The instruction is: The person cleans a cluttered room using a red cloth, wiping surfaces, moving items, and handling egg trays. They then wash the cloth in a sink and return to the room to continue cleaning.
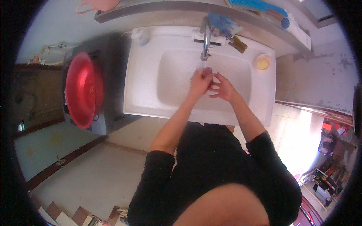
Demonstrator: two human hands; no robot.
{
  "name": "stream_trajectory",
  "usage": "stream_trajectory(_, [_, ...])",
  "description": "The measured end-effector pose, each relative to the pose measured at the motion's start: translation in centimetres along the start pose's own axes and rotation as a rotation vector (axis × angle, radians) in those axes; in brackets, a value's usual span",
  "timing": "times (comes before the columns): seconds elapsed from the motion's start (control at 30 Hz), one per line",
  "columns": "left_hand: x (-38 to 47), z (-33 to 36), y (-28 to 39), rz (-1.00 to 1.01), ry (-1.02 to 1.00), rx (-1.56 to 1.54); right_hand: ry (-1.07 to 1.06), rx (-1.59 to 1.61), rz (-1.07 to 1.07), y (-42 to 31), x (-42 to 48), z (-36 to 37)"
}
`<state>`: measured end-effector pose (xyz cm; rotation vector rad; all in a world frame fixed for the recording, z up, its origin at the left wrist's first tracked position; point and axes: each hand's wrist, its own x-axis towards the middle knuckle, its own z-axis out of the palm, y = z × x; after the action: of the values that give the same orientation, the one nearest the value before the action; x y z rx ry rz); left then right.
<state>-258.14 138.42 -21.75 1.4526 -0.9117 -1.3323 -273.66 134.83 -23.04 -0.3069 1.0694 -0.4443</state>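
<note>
A white sink (175, 101) with a chrome gooseneck tap (207, 34) stands in front of me. A faint stream of water (201, 64) seems to fall from the spout. Just under it, my left hand (198, 82) has its fingers curled. The far side of that hand looks dark reddish and blurred, so whether it holds something small cannot be told. My right hand (225, 88) is beside it over the basin, fingers spread, with the fingertips at or close to the left hand.
A soap dish with a yellow soap bar (263, 64) sits on the right rim. A brown block (238, 44) and a blue packet (223, 24) lie behind the tap. A white bottle (140, 37) occupies the back left corner. Left stands a red plastic basin (82, 90). Above runs a shelf (169, 6).
</note>
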Motion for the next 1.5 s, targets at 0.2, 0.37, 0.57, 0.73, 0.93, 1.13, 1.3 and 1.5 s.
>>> stream_trajectory(0.2, [-1.4, 1.8, -3.0, 0.834, 0.195, 1.136, -0.294, 0.206, -0.088, 3.3, 6.8, 0.6])
stream_trajectory(0.37, [2.5, -2.3, -4.3, 0.11, 0.484, 0.262, -0.1, -0.108, -0.232, 2.1, 6.2, 5.4])
stream_trajectory(0.57, [1.7, -2.5, -0.9, 0.11, 0.247, 0.14, -0.131, 0.102, -0.079, -0.6, 5.0, 4.2])
stream_trajectory(0.73, [0.0, 0.2, 1.2, 0.326, 0.436, 0.793, -0.286, 0.146, -0.213, 0.6, 6.7, 4.7])
stream_trajectory(0.93, [1.0, -0.5, 1.1, 0.095, 0.333, 0.694, -0.03, -0.059, -0.242, 0.3, 4.4, 6.5])
stream_trajectory(1.13, [1.3, -2.6, 0.1, 0.102, 0.256, 0.351, -0.127, -0.559, -0.479, -1.6, 5.1, 5.5])
stream_trajectory(1.3, [-0.4, -7.4, -1.2, 0.226, -0.074, 0.339, -0.14, -0.653, -0.543, -3.5, 4.6, 2.9])
stream_trajectory(1.5, [0.7, -7.1, -3.7, 0.373, 0.274, 0.467, -0.247, -0.164, -0.398, -1.9, 2.6, 3.7])
